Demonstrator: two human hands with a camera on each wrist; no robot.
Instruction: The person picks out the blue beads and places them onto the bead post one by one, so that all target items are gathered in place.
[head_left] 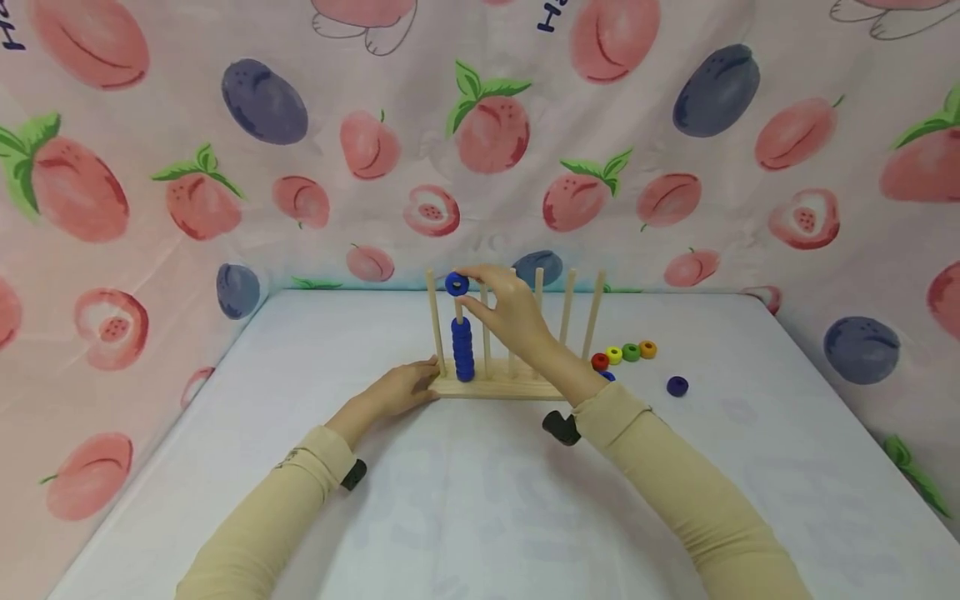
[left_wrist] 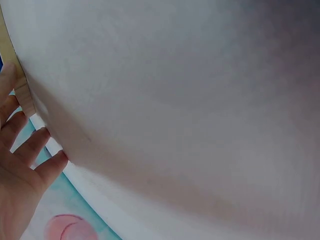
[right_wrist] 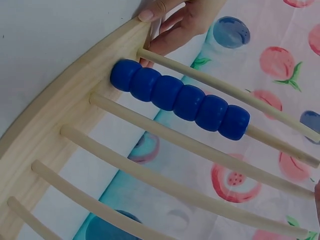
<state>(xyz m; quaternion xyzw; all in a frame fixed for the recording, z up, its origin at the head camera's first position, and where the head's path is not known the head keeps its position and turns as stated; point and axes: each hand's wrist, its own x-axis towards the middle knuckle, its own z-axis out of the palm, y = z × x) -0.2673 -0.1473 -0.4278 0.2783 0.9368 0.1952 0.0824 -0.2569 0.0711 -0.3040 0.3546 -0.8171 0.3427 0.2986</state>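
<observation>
A wooden rack (head_left: pixel 495 387) with several upright pegs stands mid-table. On its second peg from the left sits a stack of several blue rings (head_left: pixel 462 350) (right_wrist: pixel 180 98). My right hand (head_left: pixel 504 310) pinches one more blue ring (head_left: pixel 457 284) at the top of that peg. My left hand (head_left: pixel 401 390) (left_wrist: pixel 22 165) rests with straight fingers against the rack's left end (right_wrist: pixel 150 30). Red (head_left: pixel 599 361), yellow (head_left: pixel 614 355), green (head_left: pixel 631 352) and orange (head_left: pixel 648 348) rings lie in a row right of the rack, with a dark blue ring (head_left: pixel 677 386) further right.
The white table (head_left: pixel 480 500) is walled on three sides by a fruit-print cloth (head_left: pixel 480 133). Another blue ring (head_left: pixel 607 376) peeks out by my right wrist. The other pegs of the rack (right_wrist: pixel 165 185) hold no rings.
</observation>
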